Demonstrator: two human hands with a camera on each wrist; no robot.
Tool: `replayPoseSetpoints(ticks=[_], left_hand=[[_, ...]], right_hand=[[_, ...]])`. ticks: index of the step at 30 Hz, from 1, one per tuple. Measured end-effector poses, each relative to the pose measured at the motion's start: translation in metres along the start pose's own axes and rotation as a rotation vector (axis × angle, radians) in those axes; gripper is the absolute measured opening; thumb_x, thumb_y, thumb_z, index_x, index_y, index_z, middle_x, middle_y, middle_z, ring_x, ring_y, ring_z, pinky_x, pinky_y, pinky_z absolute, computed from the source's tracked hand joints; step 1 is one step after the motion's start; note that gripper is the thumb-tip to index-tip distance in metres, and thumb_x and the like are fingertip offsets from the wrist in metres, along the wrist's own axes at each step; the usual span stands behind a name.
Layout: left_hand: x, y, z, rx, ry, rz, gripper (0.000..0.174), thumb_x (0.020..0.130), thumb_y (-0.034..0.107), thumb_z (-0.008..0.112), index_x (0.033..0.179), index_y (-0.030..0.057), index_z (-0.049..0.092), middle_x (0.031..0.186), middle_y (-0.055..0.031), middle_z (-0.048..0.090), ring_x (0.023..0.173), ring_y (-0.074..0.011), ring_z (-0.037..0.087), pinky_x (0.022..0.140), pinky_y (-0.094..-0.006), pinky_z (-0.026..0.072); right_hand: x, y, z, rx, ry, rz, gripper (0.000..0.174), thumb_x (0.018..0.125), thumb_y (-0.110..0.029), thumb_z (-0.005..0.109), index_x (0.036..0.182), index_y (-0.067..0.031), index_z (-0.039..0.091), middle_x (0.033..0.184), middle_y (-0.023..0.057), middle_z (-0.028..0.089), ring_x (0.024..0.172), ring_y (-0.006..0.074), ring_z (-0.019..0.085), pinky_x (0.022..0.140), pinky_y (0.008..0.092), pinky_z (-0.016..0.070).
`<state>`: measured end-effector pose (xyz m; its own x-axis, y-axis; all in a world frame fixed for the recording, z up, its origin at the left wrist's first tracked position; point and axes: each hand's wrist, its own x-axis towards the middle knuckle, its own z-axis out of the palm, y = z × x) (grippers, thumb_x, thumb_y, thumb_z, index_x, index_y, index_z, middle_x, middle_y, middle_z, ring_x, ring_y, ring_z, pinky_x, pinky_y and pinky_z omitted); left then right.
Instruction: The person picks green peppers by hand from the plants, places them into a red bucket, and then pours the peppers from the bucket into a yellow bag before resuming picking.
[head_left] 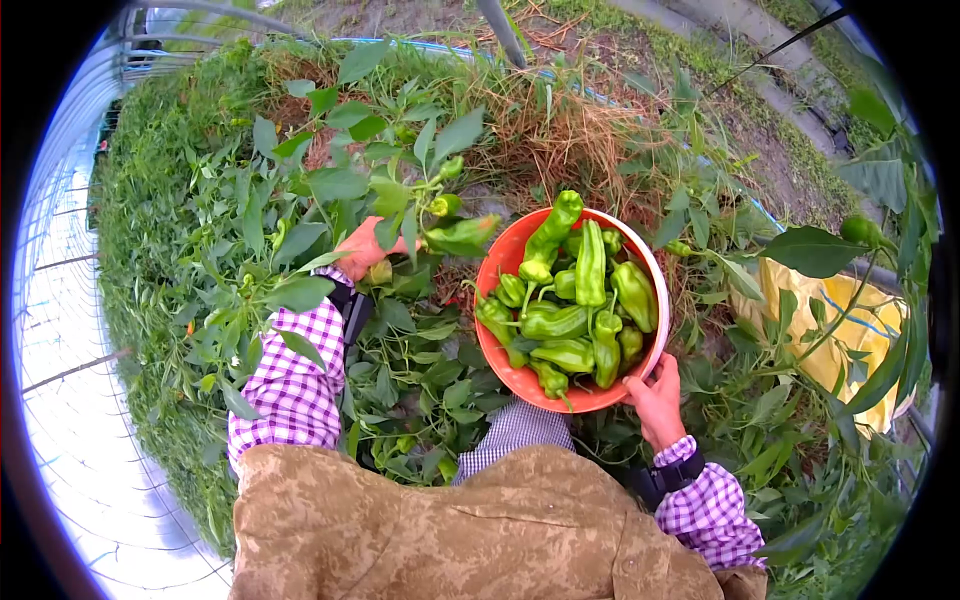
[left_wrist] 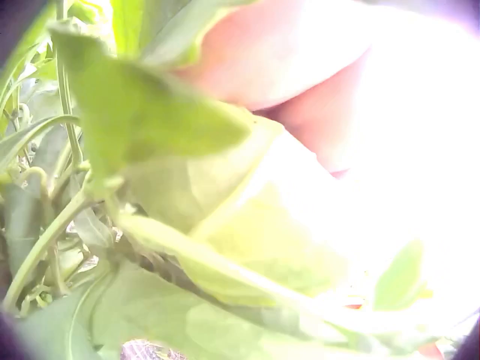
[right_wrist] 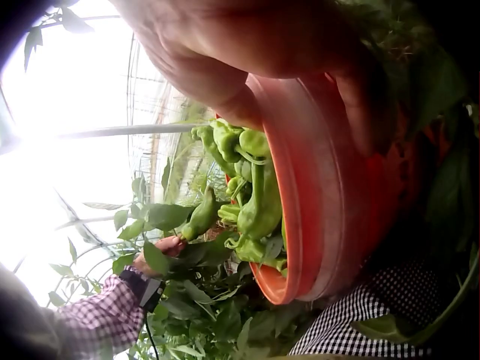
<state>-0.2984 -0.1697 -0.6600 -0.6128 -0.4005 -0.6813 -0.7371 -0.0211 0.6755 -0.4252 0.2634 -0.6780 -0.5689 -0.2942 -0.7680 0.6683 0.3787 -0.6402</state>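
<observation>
Right hand (head_left: 657, 402): grips the near rim of the orange bowl (head_left: 497, 262), thumb on the rim, fingers curled against the outer wall.
Orange bowl: held above the foliage, just in front of the person's chest.
Peppers (head_left: 572, 322): green, heaped in the bowl.
Left hand (head_left: 366, 245): reaches into the pepper plant (head_left: 335, 186), close to a hanging pepper (head_left: 462, 236); leaves cover the fingers, so their grip cannot be told.
Yellow sack (head_left: 852, 330): right of the bowl, among leaves.

Soft daylight, fisheye-bent head view with dark corners; left wrist view blurred and blown out white by glare.
</observation>
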Motion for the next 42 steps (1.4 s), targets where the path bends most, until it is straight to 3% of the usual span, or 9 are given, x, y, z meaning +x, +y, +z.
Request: replayPoseSetpoints(ticks=[2, 6, 12, 14, 16, 22, 34, 41, 42], left_hand=[[0.022, -0.019, -0.011, 0.035, -0.037, 0.019, 0.039, 0.076, 0.023, 0.071, 0.106, -0.0007, 0.061, 0.101, -0.0078, 0.062, 0.095, -0.0168, 0.056, 0.086, -0.0316, 0.0434], [0.022, -0.014, 0.010, 0.795, 0.652, 0.464, 0.051, 0.079, 0.019, 0.066, 0.124, 0.0006, 0.048, 0.120, -0.0173, 0.052, 0.101, -0.0280, 0.058, 0.087, -0.0347, 0.0465], [-0.044, -0.054, 0.106, 0.421, 0.209, 0.111, 0.034, 0.079, 0.022, 0.065, 0.102, -0.0035, 0.060, 0.078, -0.0163, 0.064, 0.074, -0.0272, 0.063, 0.069, -0.0382, 0.0494], [-0.053, -0.060, 0.126, 0.063, -0.190, -0.330, 0.052, 0.081, 0.023, 0.067, 0.124, -0.0005, 0.049, 0.095, -0.0103, 0.065, 0.083, -0.0193, 0.063, 0.070, -0.0311, 0.0516], [-0.049, -0.106, 0.159, -0.649, -0.311, -0.440, 0.047, 0.080, 0.014, 0.064, 0.123, 0.0059, 0.047, 0.112, -0.0084, 0.060, 0.099, -0.0233, 0.060, 0.077, -0.0398, 0.0536], [-0.026, -0.158, 0.189, -1.040, -0.420, -0.549, 0.068, 0.068, -0.003, 0.054, 0.133, 0.0053, 0.036, 0.126, -0.0132, 0.051, 0.113, -0.0336, 0.052, 0.096, -0.0528, 0.0436], [-0.256, 0.160, 0.111, -0.351, 0.108, 0.103, 0.055, 0.076, 0.000, 0.057, 0.129, 0.0074, 0.046, 0.115, -0.0132, 0.056, 0.098, -0.0279, 0.059, 0.079, -0.0414, 0.0532], [-0.361, 0.268, 0.167, -0.258, -0.169, 0.616, 0.059, 0.068, 0.003, 0.057, 0.125, -0.0021, 0.044, 0.114, -0.0098, 0.058, 0.101, -0.0206, 0.058, 0.089, -0.0315, 0.0470], [-0.370, 0.279, 0.177, -0.208, -0.231, 0.650, 0.061, 0.068, 0.004, 0.058, 0.127, -0.0022, 0.043, 0.117, -0.0098, 0.057, 0.104, -0.0206, 0.057, 0.092, -0.0318, 0.0455]], right_hand=[[-0.001, 0.003, 0.001, 0.006, 0.006, -0.013, 0.057, 0.074, 0.005, 0.056, 0.126, 0.0002, 0.031, 0.111, 0.0119, 0.049, 0.092, 0.0187, 0.054, 0.071, 0.0311, 0.0513], [-0.002, 0.000, 0.002, 0.028, 0.015, -0.017, 0.057, 0.074, 0.004, 0.056, 0.125, 0.0003, 0.031, 0.111, 0.0116, 0.049, 0.092, 0.0178, 0.054, 0.070, 0.0302, 0.0511], [0.002, 0.007, -0.002, -0.211, 0.100, -0.077, 0.041, 0.070, -0.001, 0.061, 0.106, 0.0001, 0.042, 0.093, 0.0093, 0.051, 0.077, 0.0175, 0.052, 0.068, 0.0316, 0.0474], [0.003, 0.009, -0.002, -0.225, 0.139, -0.101, 0.037, 0.067, -0.007, 0.063, 0.098, 0.0002, 0.043, 0.089, 0.0109, 0.053, 0.080, 0.0210, 0.054, 0.070, 0.0364, 0.0466], [0.001, 0.004, -0.004, -0.360, 0.177, -0.096, 0.039, 0.067, -0.005, 0.064, 0.101, 0.0012, 0.044, 0.090, 0.0096, 0.052, 0.081, 0.0198, 0.053, 0.075, 0.0343, 0.0465], [-0.006, -0.015, -0.005, -0.475, 0.201, -0.060, 0.048, 0.067, -0.015, 0.067, 0.104, 0.0027, 0.043, 0.088, 0.0195, 0.057, 0.077, 0.0306, 0.060, 0.073, 0.0421, 0.0480], [-0.178, -0.118, -0.065, 0.337, -0.239, -0.269, 0.055, 0.077, -0.010, 0.064, 0.121, 0.0062, 0.036, 0.106, 0.0150, 0.054, 0.080, 0.0211, 0.063, 0.060, 0.0311, 0.0554], [-0.308, -0.129, -0.142, 0.423, -0.094, -0.744, 0.054, 0.079, -0.005, 0.067, 0.124, 0.0057, 0.039, 0.117, 0.0126, 0.053, 0.103, 0.0200, 0.057, 0.088, 0.0334, 0.0503], [-0.325, -0.123, -0.154, 0.461, -0.043, -0.853, 0.047, 0.077, -0.007, 0.065, 0.114, 0.0072, 0.041, 0.100, 0.0127, 0.055, 0.083, 0.0191, 0.061, 0.064, 0.0299, 0.0551]])
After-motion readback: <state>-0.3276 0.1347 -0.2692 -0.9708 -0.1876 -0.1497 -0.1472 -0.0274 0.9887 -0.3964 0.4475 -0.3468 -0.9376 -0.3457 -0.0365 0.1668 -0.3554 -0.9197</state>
